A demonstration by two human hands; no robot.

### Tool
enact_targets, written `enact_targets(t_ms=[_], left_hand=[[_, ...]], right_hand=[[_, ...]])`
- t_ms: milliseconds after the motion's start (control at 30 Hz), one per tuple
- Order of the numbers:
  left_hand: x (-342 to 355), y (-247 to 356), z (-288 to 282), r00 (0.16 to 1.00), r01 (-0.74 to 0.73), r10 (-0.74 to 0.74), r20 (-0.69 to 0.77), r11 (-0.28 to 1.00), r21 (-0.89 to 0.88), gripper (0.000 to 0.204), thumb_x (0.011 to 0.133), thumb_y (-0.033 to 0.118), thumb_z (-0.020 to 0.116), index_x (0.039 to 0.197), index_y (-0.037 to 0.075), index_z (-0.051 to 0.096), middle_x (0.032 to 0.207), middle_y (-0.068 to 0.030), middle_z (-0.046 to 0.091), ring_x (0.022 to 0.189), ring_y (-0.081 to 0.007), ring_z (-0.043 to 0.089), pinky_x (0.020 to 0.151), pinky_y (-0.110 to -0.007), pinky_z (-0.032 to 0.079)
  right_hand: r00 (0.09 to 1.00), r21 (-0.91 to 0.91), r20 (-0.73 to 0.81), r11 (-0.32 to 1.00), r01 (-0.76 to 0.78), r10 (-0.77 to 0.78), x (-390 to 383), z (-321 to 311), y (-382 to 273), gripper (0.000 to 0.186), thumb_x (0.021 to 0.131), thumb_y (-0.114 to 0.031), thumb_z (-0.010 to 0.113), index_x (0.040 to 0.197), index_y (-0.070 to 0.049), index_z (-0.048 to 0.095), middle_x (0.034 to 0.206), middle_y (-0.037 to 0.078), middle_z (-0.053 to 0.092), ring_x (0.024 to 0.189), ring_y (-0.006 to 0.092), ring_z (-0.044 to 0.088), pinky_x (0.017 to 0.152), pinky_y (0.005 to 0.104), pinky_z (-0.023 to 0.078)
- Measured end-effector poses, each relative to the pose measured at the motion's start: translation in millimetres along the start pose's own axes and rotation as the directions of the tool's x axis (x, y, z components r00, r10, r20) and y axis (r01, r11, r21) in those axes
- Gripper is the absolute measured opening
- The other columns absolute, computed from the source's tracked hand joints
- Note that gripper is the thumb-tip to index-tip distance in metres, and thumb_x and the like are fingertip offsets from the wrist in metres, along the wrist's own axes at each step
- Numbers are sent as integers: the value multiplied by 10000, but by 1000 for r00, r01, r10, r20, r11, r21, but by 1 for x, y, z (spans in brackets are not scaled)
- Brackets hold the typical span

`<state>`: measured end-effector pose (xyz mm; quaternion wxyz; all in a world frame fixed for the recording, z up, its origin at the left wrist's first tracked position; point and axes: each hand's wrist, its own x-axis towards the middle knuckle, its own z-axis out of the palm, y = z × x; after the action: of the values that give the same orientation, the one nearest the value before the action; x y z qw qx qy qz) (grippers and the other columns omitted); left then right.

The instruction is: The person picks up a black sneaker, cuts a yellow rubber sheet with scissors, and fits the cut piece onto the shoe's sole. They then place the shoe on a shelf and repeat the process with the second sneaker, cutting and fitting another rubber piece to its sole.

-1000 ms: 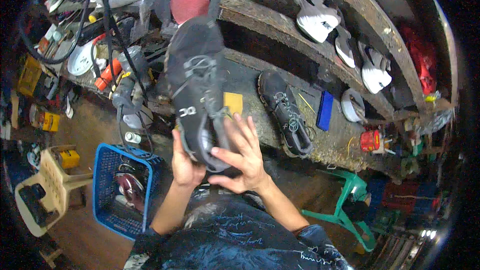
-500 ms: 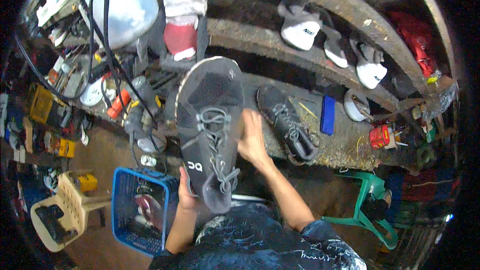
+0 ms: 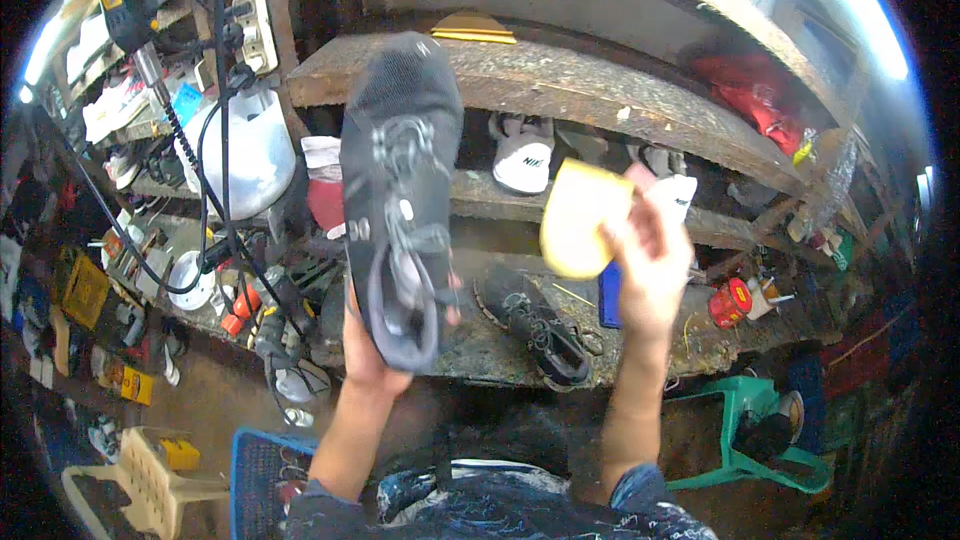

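Observation:
A black sneaker (image 3: 402, 140) with grey laces is raised upright in my left hand (image 3: 374, 340), toe toward the top of the view and laces facing me. The fingers wrap round it near the heel. My right hand (image 3: 650, 250) grips a thin yellow pad (image 3: 580, 215) at its right edge, lifted over the bench; the hand is slightly blurred. Below the pad, a second black sneaker (image 3: 545, 330) lies on the worn workbench (image 3: 470, 355) beside a blue block (image 3: 609, 295), partly hidden by my right hand.
Shelves (image 3: 520, 75) hold white-soled shoes (image 3: 522, 160) and a red bag (image 3: 760, 100). Cables (image 3: 225, 190) hang at left over cluttered tools. A red can (image 3: 730, 302) sits at right. Below stand a green stool (image 3: 750, 420), a beige chair (image 3: 150, 480) and a blue basket (image 3: 258, 470).
My right hand has left the sneaker and moved right, now gripping the yellow pad off the bench. The sneaker stays in my left hand, raised again. The view shows more of the upper shelves.

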<state>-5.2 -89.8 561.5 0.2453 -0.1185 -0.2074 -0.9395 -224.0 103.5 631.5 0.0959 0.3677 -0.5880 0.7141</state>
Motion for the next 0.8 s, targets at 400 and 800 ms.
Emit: enact_targets(t_ms=[400, 800], left_hand=[[137, 105, 60, 979, 177, -194, -62, 959, -220, 619, 1113, 407, 392, 1569, -11, 404, 1524, -316, 480, 1348, -453, 525, 1027, -571, 479], [192, 143, 78, 962, 35, -57, -266, 996, -84, 472, 1176, 362, 271, 1547, 116, 425, 1588, -215, 465, 1430, -495, 451, 1141, -745, 394]], right_hand=[[857, -541, 129, 689, 483, -499, 101, -20, 9, 421, 849, -211, 848, 1217, -40, 737, 1227, 139, 727, 1106, 322, 683, 1014, 423, 518], [646, -426, 697, 904, 25, 311, -135, -93, 83, 990, 634, -444, 1000, 1516, -229, 605, 1684, 245, 368, 1524, 433, 419, 1229, 504, 382]])
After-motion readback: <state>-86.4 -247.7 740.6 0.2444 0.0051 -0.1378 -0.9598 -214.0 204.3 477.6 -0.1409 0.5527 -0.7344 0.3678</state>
